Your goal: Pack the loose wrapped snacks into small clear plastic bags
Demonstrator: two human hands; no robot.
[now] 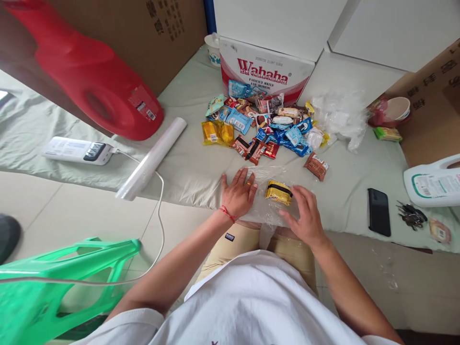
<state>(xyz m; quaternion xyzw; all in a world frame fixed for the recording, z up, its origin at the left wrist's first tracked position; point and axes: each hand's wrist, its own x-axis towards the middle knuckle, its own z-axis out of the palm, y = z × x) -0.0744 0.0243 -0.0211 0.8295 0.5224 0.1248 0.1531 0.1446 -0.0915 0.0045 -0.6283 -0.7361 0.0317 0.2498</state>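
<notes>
A yellow snack packet with a dark band (279,192) lies on a sheet of clear plastic film (264,208) at the cloth's front edge. Left of the packet, my left hand (237,194) rests flat on the film, fingers spread. My right hand (304,213) is at the packet's right side, thumb and fingers apart and curved; whether a fingertip touches the wrapper I cannot tell. Beyond my hands is a heap of wrapped snacks (266,125) in several colours. A single brown packet (316,166) lies apart from it, to the right.
A plastic film roll (153,158), power bank (78,151) with white cable and red jug (104,91) are at left. The Wahaha box (266,69) stands behind the heap, crumpled plastic (339,117) beside it. Phone (379,212), keys (412,215) and white bottle (433,182) lie right.
</notes>
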